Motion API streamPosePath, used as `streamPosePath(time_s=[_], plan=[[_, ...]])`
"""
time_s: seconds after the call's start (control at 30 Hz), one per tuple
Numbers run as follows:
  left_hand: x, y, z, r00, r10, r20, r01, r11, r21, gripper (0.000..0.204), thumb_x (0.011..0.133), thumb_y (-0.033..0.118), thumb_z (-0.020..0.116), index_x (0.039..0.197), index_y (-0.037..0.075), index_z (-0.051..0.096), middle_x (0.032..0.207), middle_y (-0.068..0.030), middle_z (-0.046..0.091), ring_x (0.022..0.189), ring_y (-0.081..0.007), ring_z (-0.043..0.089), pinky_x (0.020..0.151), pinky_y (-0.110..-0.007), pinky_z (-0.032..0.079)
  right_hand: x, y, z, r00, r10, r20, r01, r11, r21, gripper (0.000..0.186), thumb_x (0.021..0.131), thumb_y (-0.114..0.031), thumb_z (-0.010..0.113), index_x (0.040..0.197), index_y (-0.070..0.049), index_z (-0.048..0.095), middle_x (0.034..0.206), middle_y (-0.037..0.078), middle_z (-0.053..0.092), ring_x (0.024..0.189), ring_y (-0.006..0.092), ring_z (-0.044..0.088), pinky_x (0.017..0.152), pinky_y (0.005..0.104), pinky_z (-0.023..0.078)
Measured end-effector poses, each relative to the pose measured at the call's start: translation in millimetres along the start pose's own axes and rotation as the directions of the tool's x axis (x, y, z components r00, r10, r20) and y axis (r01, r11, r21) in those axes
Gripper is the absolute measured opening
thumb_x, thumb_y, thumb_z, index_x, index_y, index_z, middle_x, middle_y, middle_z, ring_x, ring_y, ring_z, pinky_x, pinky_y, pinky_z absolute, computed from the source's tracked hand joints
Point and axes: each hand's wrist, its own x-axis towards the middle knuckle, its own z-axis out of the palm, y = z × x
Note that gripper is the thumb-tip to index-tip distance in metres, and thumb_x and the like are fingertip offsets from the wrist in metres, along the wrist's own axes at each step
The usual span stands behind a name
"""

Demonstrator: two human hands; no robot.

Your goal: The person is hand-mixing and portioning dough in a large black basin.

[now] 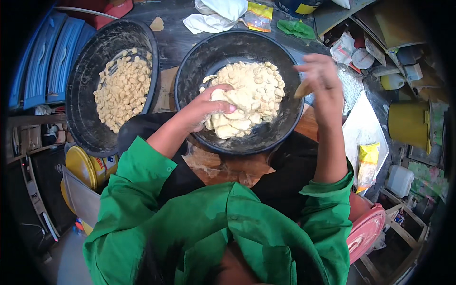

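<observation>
While left hand (pixel 209 107) fingers clutch dough (pixel 244 99) (black bowl (pixel 190 71)) — right hand (pixel 323 78) pinches a piece (pixel 302 89).

The dough (pixel 244 102) is pale cream, heaped in a black bowl (pixel 190 71) dusted grey-white with flour, and the small dough pieces (pixel 122 88) in the second black bowl (pixel 80 118) are the same pale yellow. The shirt sleeves (pixel 137 190) are bright green over a black apron (pixel 285 166). On the dark bench (pixel 175 38) lie a white cloth (pixel 213 14), a yellow packet (pixel 259 14) and a green scrap (pixel 297 28); a yellow bucket (pixel 408 123) stands at the right.
</observation>
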Motion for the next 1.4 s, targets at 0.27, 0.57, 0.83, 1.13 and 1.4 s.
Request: streamPosePath(time_s=[0.27,0.57,0.83,1.13,1.4], plan=[[17,-4,3,0.985,0.055,0.166,-0.133,0.853,0.504,0.044,0.067,0.014,0.075,0.105,0.003,0.054,0.094,-0.0044,0.058,0.09,-0.0115,0.053,0.081,-0.026,0.041,-4,-16,49,0.81,-0.149,0.568,0.202,0.979,-0.031,0.03,0.073,-0.005,0.063,0.102,-0.008,0.063,0.093,0.011,0.059,0.083,0.0291,0.054,0.08,0.036,0.042],[18,-2,-9,0.98,0.068,0.185,-0.166,0.789,0.591,0.056,0.064,0.009,0.076,0.113,0.001,0.051,0.115,-0.0087,0.052,0.109,-0.0165,0.046,0.096,-0.028,0.033,9,-12,30,0.894,0.435,-0.11,-0.285,0.74,0.609,0.019,0.085,-0.016,0.058,0.098,-0.003,0.063,0.083,0.006,0.059,0.076,0.0154,0.056,0.072,0.0275,0.045],[19,-11,-10,0.947,0.203,0.25,-0.31,0.783,0.539,0.053,0.065,0.008,0.072,0.113,0.002,0.051,0.11,-0.0086,0.054,0.107,-0.0173,0.048,0.094,-0.03,0.035,-9,-15,36,0.779,0.216,0.588,-0.333,0.938,0.097,0.036,0.08,-0.017,0.064,0.112,-0.005,0.058,0.095,0.007,0.056,0.08,0.0159,0.054,0.073,0.0302,0.045],[23,0,-8,0.961,0.151,0.233,-0.233,0.894,0.383,0.047,0.063,0.008,0.067,0.107,0.004,0.052,0.108,-0.0034,0.051,0.102,-0.0139,0.048,0.091,-0.028,0.037,9,-22,28,0.876,0.469,-0.111,-0.337,0.76,0.556,0.015,0.091,-0.012,0.049,0.095,0.0,0.057,0.091,0.01,0.06,0.07,0.0127,0.057,0.067,0.0239,0.048],[25,-4,-3,0.999,-0.015,0.041,0.022,0.985,-0.17,0.033,0.072,0.011,0.057,0.105,0.004,0.053,0.098,-0.0105,0.056,0.092,-0.0193,0.058,0.084,-0.031,0.047,-9,-13,48,0.894,-0.042,0.445,0.065,0.997,-0.037,0.034,0.073,-0.009,0.066,0.106,-0.01,0.06,0.104,0.012,0.056,0.101,0.0273,0.052,0.088,0.0371,0.04]])
